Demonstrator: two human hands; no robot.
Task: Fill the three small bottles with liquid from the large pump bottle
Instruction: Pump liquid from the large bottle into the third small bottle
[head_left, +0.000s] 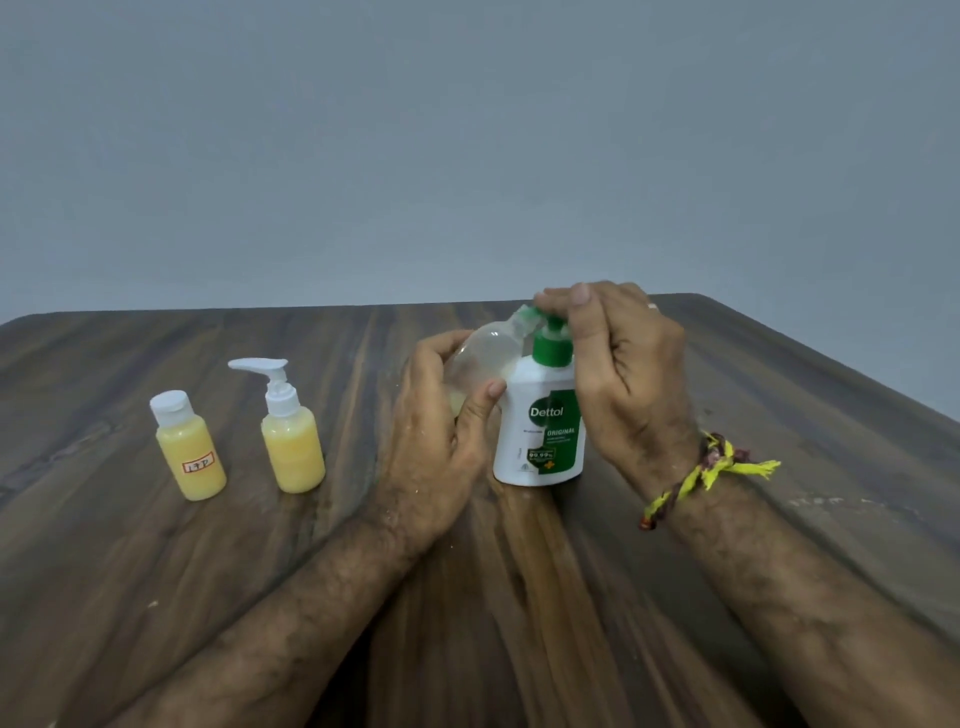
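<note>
The large white pump bottle (537, 431) with a green pump and Dettol label stands upright mid-table. My right hand (623, 364) lies over its pump head, fingers curled down on it. My left hand (441, 421) grips a clear small bottle (480, 358), tilted with its mouth at the green nozzle; a little pale liquid sits in its bottom. Two small bottles full of yellow liquid stand at the left: one with a white flip cap and a label (188, 447), one with a white pump top (290, 431).
The brown wooden table (467, 597) ends at a far edge just behind my hands and slopes off at the right. A grey wall rises behind. A yellow thread band (711, 473) circles my right wrist.
</note>
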